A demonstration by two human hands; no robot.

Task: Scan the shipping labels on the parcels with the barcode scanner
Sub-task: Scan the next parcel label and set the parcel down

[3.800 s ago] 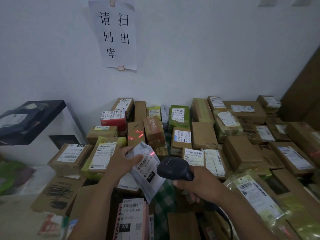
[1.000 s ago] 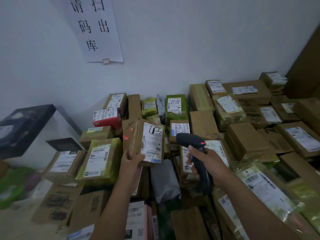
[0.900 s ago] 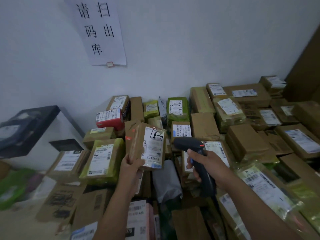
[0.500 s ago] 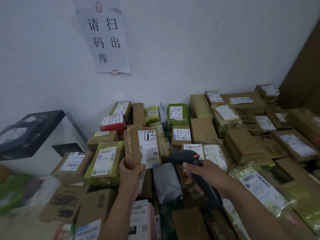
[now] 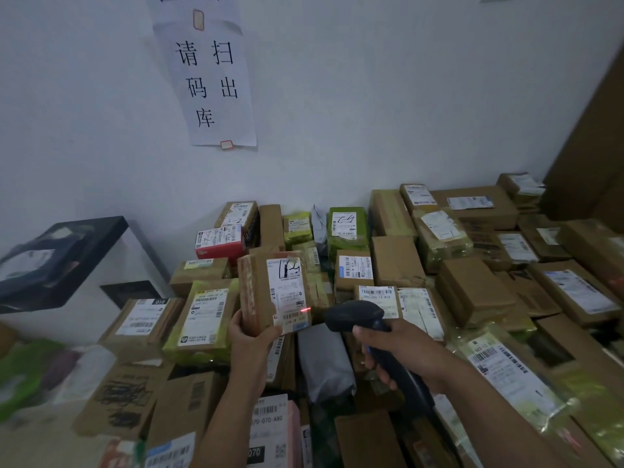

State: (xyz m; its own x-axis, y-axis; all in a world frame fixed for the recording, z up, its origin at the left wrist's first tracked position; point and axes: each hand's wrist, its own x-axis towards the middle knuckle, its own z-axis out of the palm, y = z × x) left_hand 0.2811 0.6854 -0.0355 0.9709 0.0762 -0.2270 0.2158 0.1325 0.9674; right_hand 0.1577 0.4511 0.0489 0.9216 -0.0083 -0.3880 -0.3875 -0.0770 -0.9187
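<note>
1. White wall (image 5: 371, 96) fills the far side of the head view, with a paper sign (image 5: 206, 82) of large black characters stuck to it at upper left.
2. Below it a pile of parcels (image 5: 472, 292), brown boxes and green-wrapped packs with white labels, spreads from the centre to the right edge.
3. At centre the left hand (image 5: 251, 336) holds a brown box (image 5: 256, 292) upright above the pile, its fingers clasping the lower end.
4. On that box the shipping label (image 5: 288, 292) faces the camera, and a red light spot (image 5: 305, 310) sits by the barcode near its lower right corner.
5. Just right of the box, the right hand (image 5: 398, 352) has its fingers clenched round the handle of the black scanner (image 5: 358, 315), whose head points at the label without touching it.
6. Between the two hands, lower down, a grey bag (image 5: 324, 359) lies in the pile.
</note>
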